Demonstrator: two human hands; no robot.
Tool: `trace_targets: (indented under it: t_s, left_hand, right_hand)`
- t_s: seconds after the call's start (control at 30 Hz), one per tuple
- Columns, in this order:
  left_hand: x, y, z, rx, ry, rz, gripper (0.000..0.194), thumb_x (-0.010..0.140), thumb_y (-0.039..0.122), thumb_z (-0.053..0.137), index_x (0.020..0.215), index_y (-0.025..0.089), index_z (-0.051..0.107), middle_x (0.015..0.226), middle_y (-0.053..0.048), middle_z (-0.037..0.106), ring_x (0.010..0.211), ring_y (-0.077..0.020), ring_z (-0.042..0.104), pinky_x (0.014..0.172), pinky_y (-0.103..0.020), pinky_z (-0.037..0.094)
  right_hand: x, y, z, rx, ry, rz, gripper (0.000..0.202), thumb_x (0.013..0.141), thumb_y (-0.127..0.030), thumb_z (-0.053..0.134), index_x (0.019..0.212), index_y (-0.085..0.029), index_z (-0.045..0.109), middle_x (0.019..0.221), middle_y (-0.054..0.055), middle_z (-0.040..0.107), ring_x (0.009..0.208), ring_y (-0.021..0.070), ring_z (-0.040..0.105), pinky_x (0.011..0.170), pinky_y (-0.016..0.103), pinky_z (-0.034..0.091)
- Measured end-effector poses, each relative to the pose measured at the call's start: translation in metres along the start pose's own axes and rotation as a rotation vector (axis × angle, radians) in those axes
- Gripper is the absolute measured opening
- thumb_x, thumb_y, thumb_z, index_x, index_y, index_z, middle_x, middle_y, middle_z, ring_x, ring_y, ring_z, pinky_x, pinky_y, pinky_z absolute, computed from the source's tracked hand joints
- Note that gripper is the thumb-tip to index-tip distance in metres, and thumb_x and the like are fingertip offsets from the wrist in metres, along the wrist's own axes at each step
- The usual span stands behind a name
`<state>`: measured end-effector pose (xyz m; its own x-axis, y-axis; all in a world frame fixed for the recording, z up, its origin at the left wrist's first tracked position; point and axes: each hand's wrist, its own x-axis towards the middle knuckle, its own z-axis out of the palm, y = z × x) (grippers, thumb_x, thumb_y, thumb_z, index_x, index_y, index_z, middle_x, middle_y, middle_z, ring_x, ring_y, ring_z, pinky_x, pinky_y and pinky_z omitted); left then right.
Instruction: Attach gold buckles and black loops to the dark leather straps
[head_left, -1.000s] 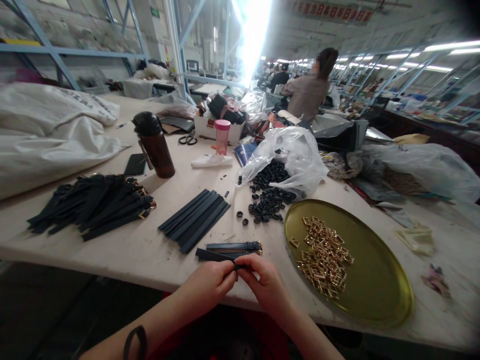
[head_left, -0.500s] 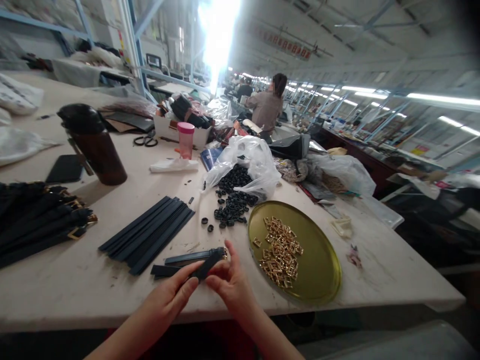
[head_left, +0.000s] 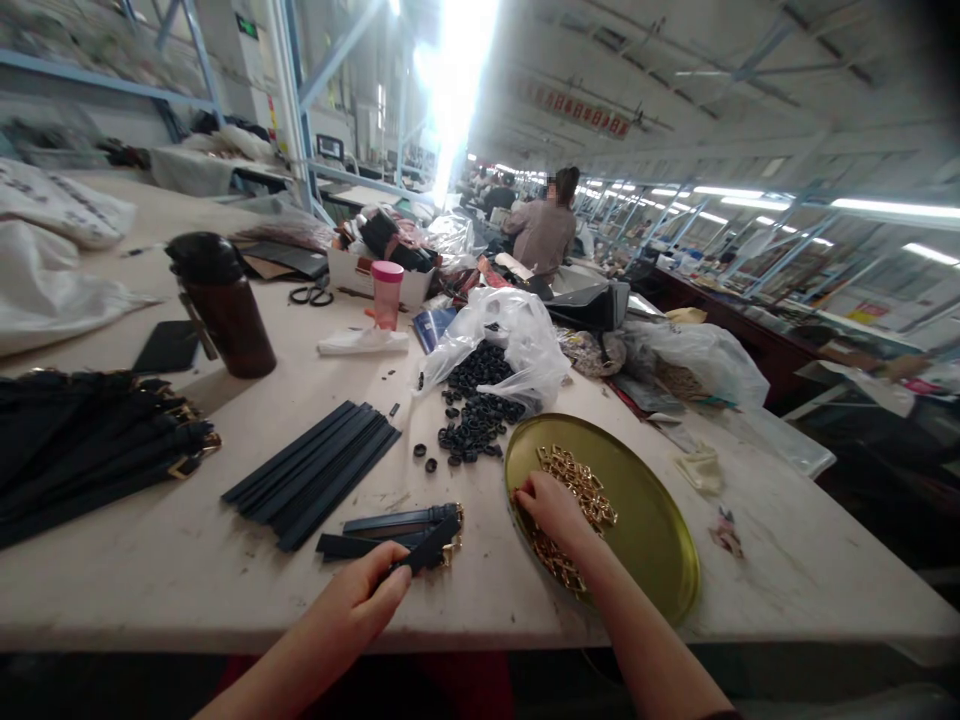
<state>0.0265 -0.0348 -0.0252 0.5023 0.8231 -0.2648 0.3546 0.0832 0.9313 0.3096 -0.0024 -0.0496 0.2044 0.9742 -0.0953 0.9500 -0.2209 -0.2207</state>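
Observation:
In my left hand (head_left: 371,592) is one end of a flat dark strap (head_left: 433,545), pinched between thumb and fingers above the table's front edge. Its free end points right, over several similar straps (head_left: 394,522) fitted with gold buckles. My right hand (head_left: 556,508) is over the left part of a round gold tray (head_left: 660,560), fingertips closed on a gold buckle mostly hidden by them. A pile of gold buckles (head_left: 577,475) lies beside and partly under this hand. To the left, plain dark straps (head_left: 315,470) lie in a fanned stack.
Small black loops (head_left: 480,425) spill from a clear plastic bag (head_left: 517,330) behind the tray. A dark bottle (head_left: 229,310), a phone (head_left: 166,346) and a heap of buckled straps (head_left: 97,450) occupy the left side. Scissors (head_left: 311,292) lie farther back. Another person (head_left: 544,235) is in the background.
My right hand has left the strap and moved right onto the tray, closing at the lone buckle. My left hand still grips the strap. The view has shifted slightly.

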Motion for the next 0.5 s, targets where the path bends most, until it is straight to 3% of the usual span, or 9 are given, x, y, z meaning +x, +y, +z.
trace_targets:
  t_s: [0.13,0.33,0.5]
  left_hand:
    - [-0.002,0.005,0.000,0.034,-0.005,-0.010,0.022,0.080,0.037,0.041,0.079,0.019,0.052,0.047,0.009,0.031,0.044,-0.0096,0.032,0.041,-0.018,0.025]
    - [-0.004,0.009,0.004,0.052,-0.016,0.004,0.022,0.081,0.036,0.042,0.082,0.018,0.054,0.051,0.007,0.037,0.049,-0.0103,0.036,0.045,-0.019,0.029]
    - [-0.008,0.003,0.003,0.013,0.020,-0.022,0.023,0.080,0.039,0.043,0.082,0.018,0.054,0.047,0.008,0.039,0.046,-0.0104,0.037,0.043,-0.019,0.028]
  right_hand:
    - [-0.003,-0.005,0.003,-0.049,0.005,0.015,0.013,0.080,-0.019,0.050,0.081,-0.014,0.061,0.083,0.010,0.066,0.079,0.0192,0.061,0.066,0.025,0.037]
    - [0.004,-0.010,-0.001,-0.088,0.026,0.004,0.015,0.077,-0.011,0.049,0.069,-0.013,0.061,0.078,0.015,0.066,0.076,0.0238,0.062,0.065,0.029,0.038]
    - [-0.005,-0.012,-0.012,0.001,0.104,-0.027,0.019,0.085,-0.018,0.041,0.076,-0.015,0.058,0.075,0.011,0.065,0.070,0.0206,0.061,0.062,0.028,0.039]
